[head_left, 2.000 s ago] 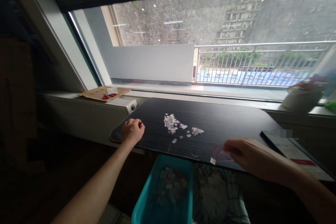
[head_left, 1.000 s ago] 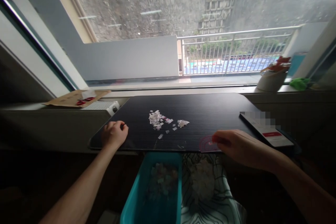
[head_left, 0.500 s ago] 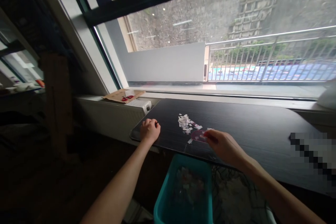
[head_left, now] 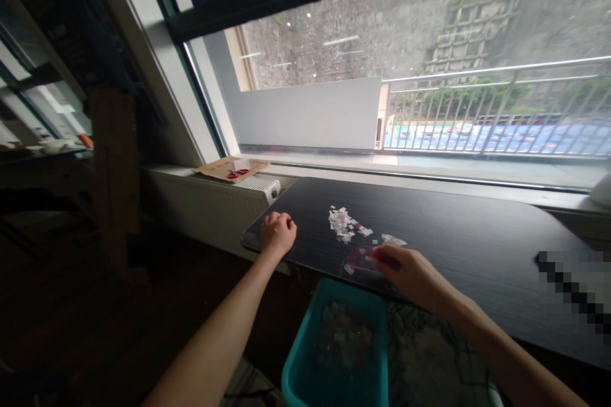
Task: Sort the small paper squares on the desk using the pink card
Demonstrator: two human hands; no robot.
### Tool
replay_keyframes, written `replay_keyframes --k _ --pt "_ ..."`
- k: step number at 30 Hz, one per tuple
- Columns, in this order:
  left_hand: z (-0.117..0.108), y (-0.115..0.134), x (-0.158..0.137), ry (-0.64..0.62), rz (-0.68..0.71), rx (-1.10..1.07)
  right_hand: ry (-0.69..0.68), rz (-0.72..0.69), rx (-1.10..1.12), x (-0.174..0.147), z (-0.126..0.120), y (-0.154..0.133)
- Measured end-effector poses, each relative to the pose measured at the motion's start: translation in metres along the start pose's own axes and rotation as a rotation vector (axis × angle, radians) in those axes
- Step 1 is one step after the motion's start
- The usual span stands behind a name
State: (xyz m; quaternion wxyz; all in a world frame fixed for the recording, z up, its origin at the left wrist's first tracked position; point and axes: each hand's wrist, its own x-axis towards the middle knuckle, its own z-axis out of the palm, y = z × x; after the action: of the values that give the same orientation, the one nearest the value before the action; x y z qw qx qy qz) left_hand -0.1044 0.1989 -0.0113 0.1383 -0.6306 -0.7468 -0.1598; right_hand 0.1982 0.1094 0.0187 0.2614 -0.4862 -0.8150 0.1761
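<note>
My right hand (head_left: 398,265) pinches a flat, see-through pink plastic piece (head_left: 359,259) with a rounded end. The piece lies low over the black table's near edge, with small paper scraps under or beside it. My left hand (head_left: 278,232) rests curled in a loose fist on the table's left end, and nothing shows in it. Between and beyond the hands is a pile of white paper scraps (head_left: 341,222). A few pale strips (head_left: 392,240) lie just beyond my right fingers, and a single scrap (head_left: 349,269) sits near the edge.
Below the edge of the black table (head_left: 453,222) stands a teal bin (head_left: 384,343) with scraps inside. Red-handled scissors (head_left: 237,173) lie on brown paper (head_left: 217,169) over the radiator (head_left: 210,197) at the left. A window runs along the far side.
My right hand has drawn the pink piece slightly toward the near table edge, showing more of the strips beyond it. My left hand stays in place, while the view has shifted a little.
</note>
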Motion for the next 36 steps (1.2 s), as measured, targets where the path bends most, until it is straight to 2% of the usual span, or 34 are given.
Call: replay_keyframes --k 8,11,14,18,23,31,36 --pt "0.001 0.000 0.000 0.000 0.001 0.017 -0.084 -0.002 0.068 -0.017 0.001 -0.017" --pt "0.002 -0.001 0.001 0.002 0.000 0.023 -0.076 -0.013 0.070 -0.018 -0.002 -0.014" --pt "0.003 -0.001 0.001 0.003 0.003 0.021 0.008 0.024 0.036 -0.017 -0.013 0.005" --pt "0.003 -0.002 0.002 0.007 0.007 0.009 0.172 0.173 -0.099 -0.012 -0.035 0.044" --pt "0.003 -0.003 0.003 0.009 0.009 -0.001 0.218 0.268 -0.211 -0.006 -0.046 0.069" --pt "0.003 -0.003 0.004 0.014 0.012 0.012 0.153 0.196 -0.160 -0.007 -0.035 0.053" --pt "0.004 -0.003 0.005 0.018 0.014 0.012 0.117 0.200 -0.204 -0.010 -0.042 0.051"
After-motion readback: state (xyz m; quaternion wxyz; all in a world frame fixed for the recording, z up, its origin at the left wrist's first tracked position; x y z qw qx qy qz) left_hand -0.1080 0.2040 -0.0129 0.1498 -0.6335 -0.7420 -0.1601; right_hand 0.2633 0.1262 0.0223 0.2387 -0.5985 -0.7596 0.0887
